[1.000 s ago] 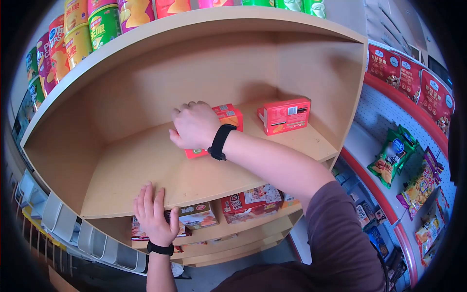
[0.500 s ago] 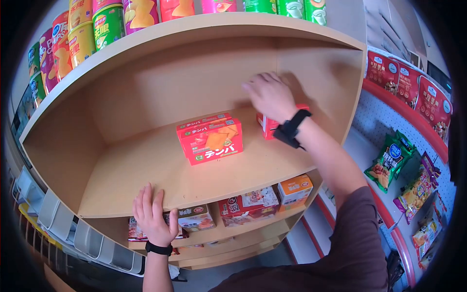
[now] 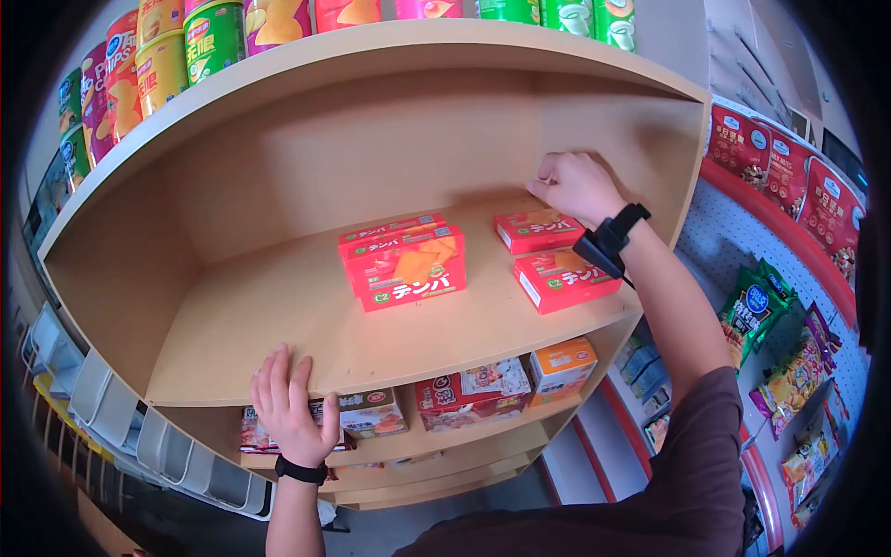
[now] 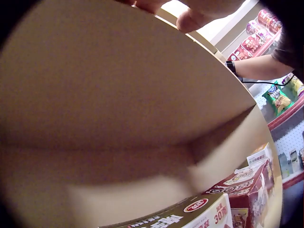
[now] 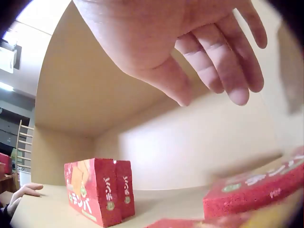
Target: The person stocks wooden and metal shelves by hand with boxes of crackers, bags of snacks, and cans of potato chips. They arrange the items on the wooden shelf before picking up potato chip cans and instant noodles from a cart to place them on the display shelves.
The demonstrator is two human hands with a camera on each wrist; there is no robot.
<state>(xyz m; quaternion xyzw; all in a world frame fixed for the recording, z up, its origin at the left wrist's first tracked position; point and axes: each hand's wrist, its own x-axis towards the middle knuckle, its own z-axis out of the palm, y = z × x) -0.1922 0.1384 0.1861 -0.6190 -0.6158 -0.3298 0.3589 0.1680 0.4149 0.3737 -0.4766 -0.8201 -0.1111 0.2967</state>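
Note:
My right hand [image 3: 580,188] hovers over the right end of the shelf, nothing in its grasp. In the right wrist view its fingers [image 5: 223,57] hang loosely bent. Below it, two red biscuit boxes lie flat: a rear box [image 3: 534,234] and a front box [image 3: 561,290], partly covered by the wrist strap. Toward the shelf's middle a pair of matching red boxes stands upright, one front box [image 3: 415,271] before a back box [image 3: 390,229]. My left hand [image 3: 290,413] rests on the shelf's front edge with fingers straight.
The wooden shelf [image 3: 269,325] has side walls and a top board bearing several chip canisters [image 3: 213,42]. Snack cartons [image 3: 473,395] sit on the level below. At right, a red-edged rack [image 3: 780,218] holds snack bags [image 3: 756,302].
My right hand moved from the middle boxes to the right end of the shelf. The box there stood upright; now two boxes lie flat. My left hand stayed put.

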